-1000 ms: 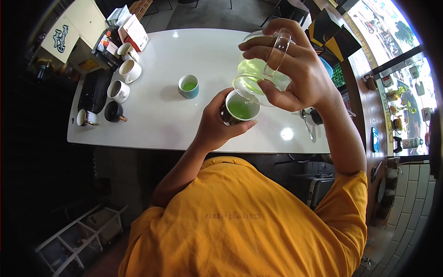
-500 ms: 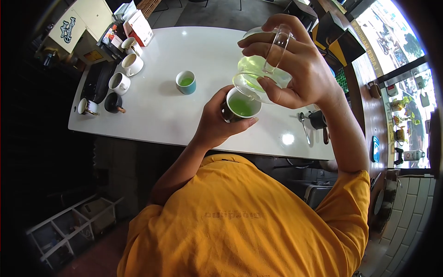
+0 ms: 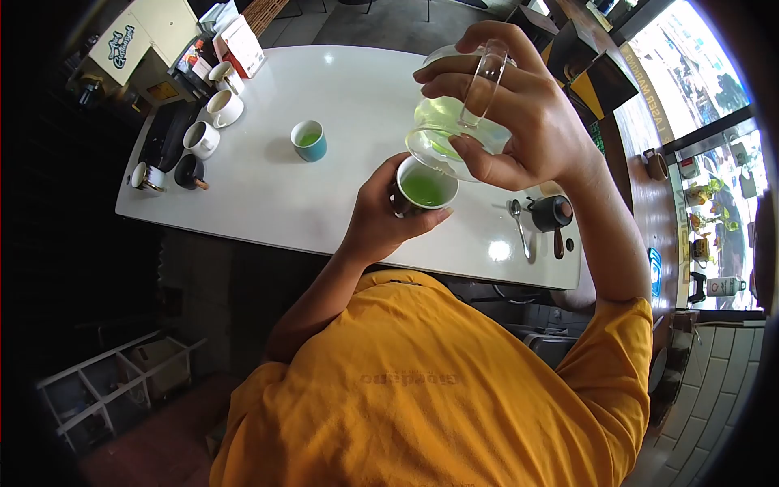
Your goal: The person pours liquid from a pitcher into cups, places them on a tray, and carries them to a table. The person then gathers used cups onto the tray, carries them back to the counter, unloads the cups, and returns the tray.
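My right hand (image 3: 519, 114) is closed round the handle of a clear glass pitcher (image 3: 442, 114) that holds some pale green liquid. The pitcher is tilted, its rim just over the cup in my other hand. Wrapped round that cup (image 3: 428, 187), my left hand (image 3: 385, 203) keeps it slightly tipped above the table. The cup is dark outside, white inside, and has bright green liquid in it. On the table to the left stands a teal cup (image 3: 310, 144), also with green liquid. Part of the pitcher is hidden behind my fingers.
Several mugs, among them a white mug (image 3: 201, 140) and a black mug (image 3: 190, 172), line the left side of the white table (image 3: 268, 195). To the right lie a spoon (image 3: 520, 229) and a dark pot with a wooden handle (image 3: 550, 213).
The whole scene has shifted slightly as my head turned, bringing the dark pot more into view. Both hands keep hold of the pitcher and the cup, almost in the same place.
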A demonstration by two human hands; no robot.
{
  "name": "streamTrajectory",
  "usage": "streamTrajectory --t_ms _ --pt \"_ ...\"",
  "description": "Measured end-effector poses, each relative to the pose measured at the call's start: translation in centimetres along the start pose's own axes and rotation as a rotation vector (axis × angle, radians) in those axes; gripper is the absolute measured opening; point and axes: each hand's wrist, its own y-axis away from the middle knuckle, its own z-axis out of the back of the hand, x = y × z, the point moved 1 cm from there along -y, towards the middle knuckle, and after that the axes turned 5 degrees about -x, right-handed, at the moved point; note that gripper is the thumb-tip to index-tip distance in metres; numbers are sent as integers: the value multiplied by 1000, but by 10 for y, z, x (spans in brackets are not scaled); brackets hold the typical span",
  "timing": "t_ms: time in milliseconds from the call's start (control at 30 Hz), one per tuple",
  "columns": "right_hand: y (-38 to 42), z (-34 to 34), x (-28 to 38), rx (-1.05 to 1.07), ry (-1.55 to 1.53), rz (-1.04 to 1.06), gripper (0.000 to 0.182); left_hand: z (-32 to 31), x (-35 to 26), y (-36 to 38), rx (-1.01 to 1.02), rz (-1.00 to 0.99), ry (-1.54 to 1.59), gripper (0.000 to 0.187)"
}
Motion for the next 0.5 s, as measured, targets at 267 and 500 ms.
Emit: streamTrajectory --t_ms 267,500 --pt "15 14 0 18 -3 9 36 -25 10 3 -27 -26 2 62" --pt "18 14 -3 36 -17 18 37 -29 14 3 -36 -24 0 64"
